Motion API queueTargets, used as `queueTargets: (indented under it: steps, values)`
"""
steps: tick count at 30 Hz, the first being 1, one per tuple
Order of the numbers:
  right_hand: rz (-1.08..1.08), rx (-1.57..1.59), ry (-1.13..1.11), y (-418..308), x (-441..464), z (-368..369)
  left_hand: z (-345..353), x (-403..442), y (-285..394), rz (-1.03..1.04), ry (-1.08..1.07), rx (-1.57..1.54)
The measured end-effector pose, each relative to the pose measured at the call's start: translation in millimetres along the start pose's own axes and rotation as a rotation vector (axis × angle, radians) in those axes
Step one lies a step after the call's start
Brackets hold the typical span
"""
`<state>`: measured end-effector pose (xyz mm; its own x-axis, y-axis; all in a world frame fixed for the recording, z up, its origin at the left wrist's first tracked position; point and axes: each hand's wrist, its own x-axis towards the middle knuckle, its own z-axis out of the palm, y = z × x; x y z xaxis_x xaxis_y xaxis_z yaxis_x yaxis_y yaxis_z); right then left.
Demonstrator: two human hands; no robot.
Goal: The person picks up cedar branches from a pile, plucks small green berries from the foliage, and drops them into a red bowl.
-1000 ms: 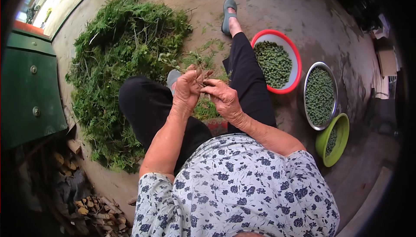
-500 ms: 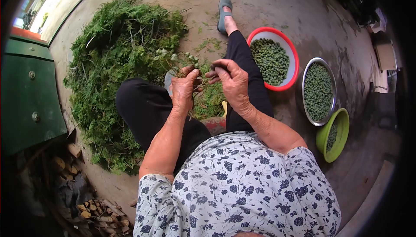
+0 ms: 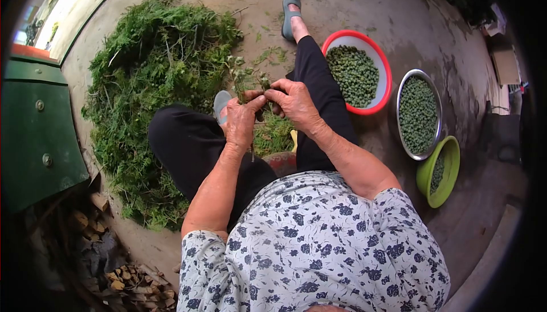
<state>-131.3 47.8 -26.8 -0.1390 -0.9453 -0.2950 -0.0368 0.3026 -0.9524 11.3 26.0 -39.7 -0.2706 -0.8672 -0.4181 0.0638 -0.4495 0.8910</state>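
Note:
Between my knees, my left hand [image 3: 242, 119] is closed around a thin sprig [image 3: 240, 75] with pale green seed cones near its top. Its bare stem hangs below my fingers. My right hand [image 3: 293, 104] meets it from the other side, thumb and fingers pinched at the sprig beside the left fingertips. Exactly what sits inside the right pinch is hidden. To the left lies a big heap of green conifer branches [image 3: 154, 72]. On the right, a white basin with a red rim [image 3: 388, 71] holds many round green cones [image 3: 353, 75].
A steel bowl [image 3: 439, 112] and a lime-green bowl [image 3: 450, 178], both with green cones, stand farther right. A green metal panel [image 3: 40, 135] is at the left edge, above chopped firewood [image 3: 137, 283]. Loose green bits lie on the concrete floor [image 3: 342, 4].
My right hand has moved left to the sprig, closing the gap between my hands. The sprig's top now stands more upright. The whole view has shifted slightly.

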Motion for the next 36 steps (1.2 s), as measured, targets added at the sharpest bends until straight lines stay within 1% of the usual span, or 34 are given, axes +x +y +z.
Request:
queueTargets:
  steps: [1,2,4,5,6,7,8,10,11,12,15,16,18,19,20,21,22,23,24,26,27,29,30,32,33,35,36]
  values:
    - [0.063,0.094,-0.04,-1.0,-0.8,-2.2,0.3,-0.7,3.3,0.01,0.017,0.038]
    - [0.064,0.095,-0.039,2.7,-0.7,-4.9,0.5,-1.7,5.8,0.02,0.035,0.076]
    - [0.164,0.384,-0.113,11.2,0.1,-9.8,1.9,-4.5,7.9,0.011,0.02,0.05]
    - [0.165,0.386,-0.111,12.5,0.1,-11.9,3.0,-5.3,8.1,0.001,0.004,0.024]
    - [0.165,0.466,-0.086,11.4,-0.6,-13.4,4.2,-5.5,7.8,0.0,0.002,0.026]
    - [0.165,0.546,-0.06,10.6,-0.7,-15.6,5.6,-5.2,7.7,-0.046,0.014,0.012]
    - [0.165,0.547,-0.056,10.5,0.4,-19.7,6.8,-4.8,7.8,-0.092,0.025,-0.003]
    - [0.145,0.644,-0.045,10.3,5.0,-30.3,8.8,-6.1,9.2,-0.104,0.004,0.005]
    - [0.125,0.711,0.009,8.3,7.5,-32.0,9.6,-6.4,9.7,-0.115,-0.011,0.011]
    - [0.124,0.712,0.015,8.8,11.1,-34.5,9.2,-5.8,8.4,-0.117,-0.016,0.012]
    - [0.047,0.437,-0.014,14.4,19.9,-35.9,10.4,-5.6,8.4,-0.152,-0.06,0.017]
    - [0.046,0.439,-0.011,14.7,19.2,-34.0,13.5,-7.4,14.8,-0.184,-0.053,-0.005]
    - [0.006,0.189,-0.069,13.2,15.4,-29.7,16.1,-7.1,15.9,-0.215,-0.045,-0.026]
    - [-0.157,-0.045,-0.016,21.5,17.9,-27.1,15.3,-5.1,11.6,-0.202,-0.05,-0.033]
    - [-0.156,-0.043,-0.017,23.7,16.2,-24.1,14.5,-4.0,8.9,-0.188,-0.055,-0.04]
    - [-0.28,-0.162,0.047,22.6,11.0,-19.1,13.8,-6.2,7.6,-0.189,-0.055,-0.038]
    - [-0.404,-0.282,0.113,20.6,6.0,-14.9,12.7,-10.4,5.8,-0.077,-0.111,0.077]
    - [-0.373,-0.339,0.118,16.0,2.8,-13.3,13.0,-12.2,5.2,0.036,-0.169,0.192]
    - [-0.373,-0.339,0.121,16.0,3.3,-10.9,15.1,-11.3,7.4,0.036,-0.171,0.193]
    - [-0.44,-0.204,0.198,17.9,4.9,-6.6,19.5,-10.4,13.0,-0.073,-0.219,0.029]
    - [-0.441,-0.204,0.198,18.9,6.2,-7.6,17.8,-9.6,10.0,-0.073,-0.219,0.029]
    - [-0.372,-0.159,0.072,21.0,9.8,-10.4,12.2,-6.9,1.3,0.132,-0.308,0.227]
    - [-0.372,-0.159,0.072,22.5,10.0,-10.2,11.7,-6.7,2.1,0.133,-0.309,0.227]
    - [-0.318,-0.139,0.108,25.2,9.4,-10.0,12.0,-6.9,4.6,-0.122,-0.284,-0.172]
    - [-0.318,-0.139,0.109,24.3,9.0,-10.4,14.2,-8.1,7.4,-0.122,-0.285,-0.171]
    - [-0.424,-0.262,0.161,21.0,8.0,-11.3,21.4,-11.4,13.5,-0.182,-0.211,-0.25]
    - [-0.425,-0.261,0.163,19.8,7.8,-11.3,23.1,-11.7,14.4,-0.182,-0.212,-0.249]
